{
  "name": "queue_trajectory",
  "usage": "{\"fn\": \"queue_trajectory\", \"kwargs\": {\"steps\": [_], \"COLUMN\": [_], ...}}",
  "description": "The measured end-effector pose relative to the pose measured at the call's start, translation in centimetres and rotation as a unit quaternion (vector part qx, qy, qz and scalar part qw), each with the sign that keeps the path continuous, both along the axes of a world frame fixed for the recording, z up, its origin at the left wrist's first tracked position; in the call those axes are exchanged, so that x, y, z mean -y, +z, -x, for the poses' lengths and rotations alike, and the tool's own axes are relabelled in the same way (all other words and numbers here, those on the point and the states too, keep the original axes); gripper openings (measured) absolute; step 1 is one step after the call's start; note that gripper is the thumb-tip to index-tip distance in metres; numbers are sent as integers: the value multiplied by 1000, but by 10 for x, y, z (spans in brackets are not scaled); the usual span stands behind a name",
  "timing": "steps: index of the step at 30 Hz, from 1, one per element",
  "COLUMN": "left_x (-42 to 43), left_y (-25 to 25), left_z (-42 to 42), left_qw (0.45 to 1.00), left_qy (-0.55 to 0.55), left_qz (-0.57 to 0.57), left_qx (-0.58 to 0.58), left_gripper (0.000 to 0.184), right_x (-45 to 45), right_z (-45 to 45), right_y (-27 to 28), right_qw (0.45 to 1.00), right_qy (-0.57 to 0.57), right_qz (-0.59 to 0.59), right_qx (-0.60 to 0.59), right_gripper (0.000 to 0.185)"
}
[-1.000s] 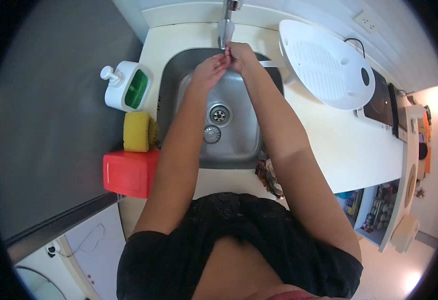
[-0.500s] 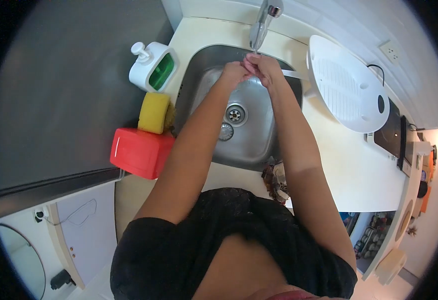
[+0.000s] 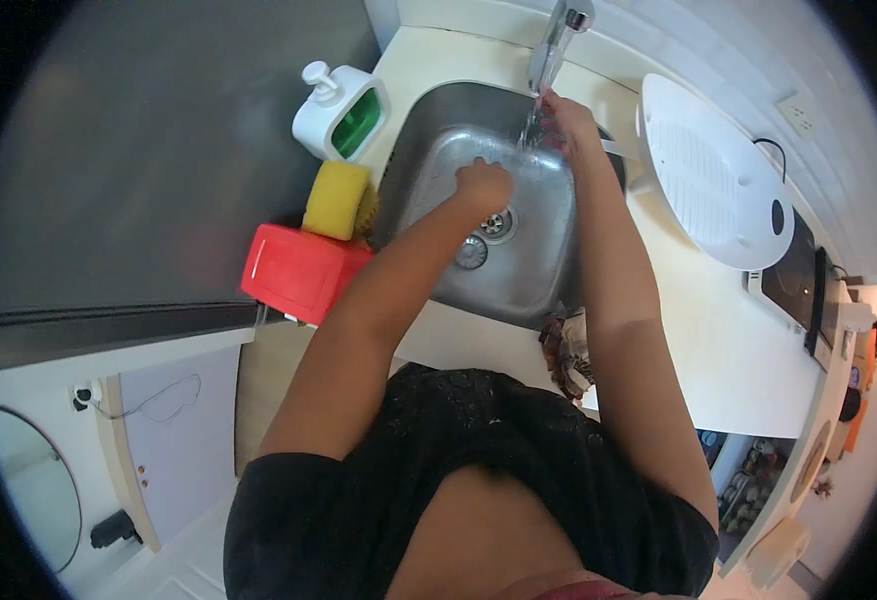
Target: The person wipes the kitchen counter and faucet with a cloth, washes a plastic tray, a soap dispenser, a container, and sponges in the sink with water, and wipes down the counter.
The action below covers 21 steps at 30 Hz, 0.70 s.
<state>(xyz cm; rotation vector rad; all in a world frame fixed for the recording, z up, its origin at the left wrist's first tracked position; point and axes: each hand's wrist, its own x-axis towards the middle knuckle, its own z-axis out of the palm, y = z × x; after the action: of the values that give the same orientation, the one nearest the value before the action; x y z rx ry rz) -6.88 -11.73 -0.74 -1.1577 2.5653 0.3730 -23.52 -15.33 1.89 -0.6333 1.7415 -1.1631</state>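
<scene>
Over the metal sink [image 3: 533, 285], my left hand [image 3: 484, 187] hangs with its fingers curled in. Nothing shows in it, though its underside is hidden. My right hand [image 3: 569, 125] is higher up and to the right, by the tap [image 3: 548, 62]. Its fingers are apart, and running water [image 3: 531, 128] falls past them into the basin. The two hands do not touch. Below my left hand lie the drain [image 3: 496, 224] and a round metal strainer or overflow fitting [image 3: 471, 253].
Left of the sink stand a white soap dispenser [image 3: 323, 120] with green liquid, a yellow sponge [image 3: 336, 200] and a red box [image 3: 303, 270]. A white drainer board [image 3: 713, 175] leans at the right. A crumpled patterned cloth [image 3: 568, 355] lies at the front edge.
My hands, together under the tap before, have separated. My left hand moved down and away from the water; my right stays at the stream. The view shifted slightly.
</scene>
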Motion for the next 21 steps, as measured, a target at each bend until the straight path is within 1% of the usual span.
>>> {"fn": "queue_trajectory", "kwargs": {"steps": [1, 2, 3, 4, 5, 6, 7, 8, 9, 10, 11, 12, 13, 14, 15, 16, 18, 20, 21], "left_x": [-5, -9, -14, -18, -23, -26, -27, -29, -31, -31, -30, -40, -47, -50, -52, -56, -59, -57, -55], "left_y": [2, 4, 15, 18, 19, 18, 13, -3, -35, -38, -41, -24, -15, -18, -24, -26, -19, 1, 14], "left_z": [-3, -5, -5, -6, -9, -11, -11, -11, -11, -14, -17, -25, -33, -40, -47, -56, -63, -71, -75], "left_qw": [998, 999, 998, 997, 998, 997, 996, 997, 992, 986, 978, 984, 987, 986, 985, 985, 988, 991, 991], "left_qy": [-41, -33, -49, -67, -62, -57, -54, -52, 2, 31, 59, 14, -30, -25, -9, 10, 13, 13, 15], "left_qz": [28, 29, 11, -6, -7, -16, -23, -23, -18, -13, -8, 15, 37, 39, 48, 55, 52, 49, 60], "left_qx": [-25, -20, -25, -30, -26, -43, -61, -61, -128, -163, -200, -176, -153, -158, -163, -166, -144, -121, -121], "left_gripper": [34, 34, 32, 30, 30, 25, 21, 21, 17, 15, 13, 16, 20, 20, 18, 17, 18, 19, 19], "right_x": [3, 3, 3, 3, 1, 8, 5, 0, -2, 0, 3, 0, -4, -18, -26, -36, -30, -11, -5], "right_z": [0, -2, -5, -5, -4, 3, 0, -2, -5, 0, 13, 8, 2, -22, -37, -55, -77, -97, -107], "right_y": [-1, -3, -4, -5, -6, -23, -24, -26, -27, -51, -95, -100, -105, -93, -94, -95, -84, -20, -2], "right_qw": [1000, 999, 999, 998, 994, 988, 988, 987, 986, 986, 977, 962, 933, 872, 869, 796, 697, 774, 775], "right_qy": [9, -18, -10, -8, -7, -14, -12, -28, -43, -40, 4, 83, 159, 262, 266, 318, 353, 393, 392], "right_qz": [8, 33, 33, 27, 21, 34, 35, 53, 69, 73, 99, 57, 25, -73, -73, 65, 204, 99, 99], "right_qx": [-25, -29, -24, -64, -104, -153, -151, -148, -146, -147, -188, -255, -322, -407, -411, -511, -589, -486, -486], "right_gripper": [36, 39, 39, 40, 40, 36, 36, 34, 32, 32, 29, 27, 27, 30, 30, 33, 36, 42, 42]}}
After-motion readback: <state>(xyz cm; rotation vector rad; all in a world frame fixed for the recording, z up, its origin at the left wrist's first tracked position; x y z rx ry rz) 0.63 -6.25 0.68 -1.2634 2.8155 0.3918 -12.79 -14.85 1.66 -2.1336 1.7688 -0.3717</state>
